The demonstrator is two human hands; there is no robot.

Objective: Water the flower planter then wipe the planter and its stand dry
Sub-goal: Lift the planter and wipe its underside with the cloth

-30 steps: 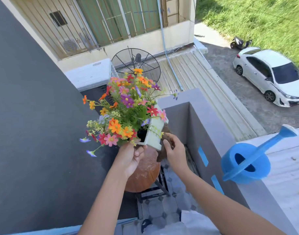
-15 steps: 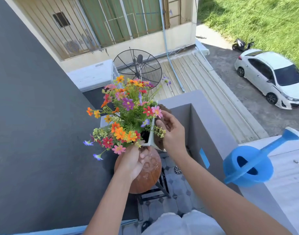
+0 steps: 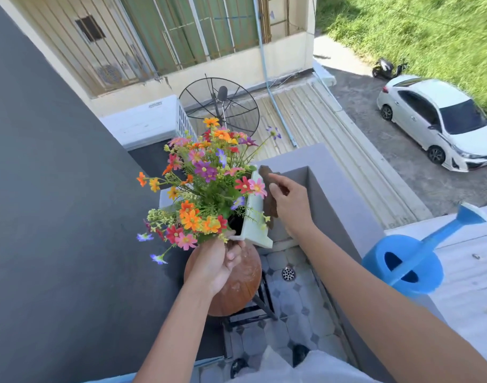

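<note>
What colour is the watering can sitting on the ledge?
Bright blue; the watering can shows clearly at right in the head view, its only view.

The narrow balcony corner is crowded: the dark grey wall (image 3: 43, 217) closes the left side, and the grey parapet wall (image 3: 333, 194) closes the right and far sides. Between them the pale green rectangular planter (image 3: 254, 214), tilted with its spray of multicoloured flowers (image 3: 206, 183), fills most of the gap above the round brown wooden stool (image 3: 237, 283) — open air remains above the blooms. The blue plastic watering can (image 3: 402, 266) occupies the ledge at right
</note>
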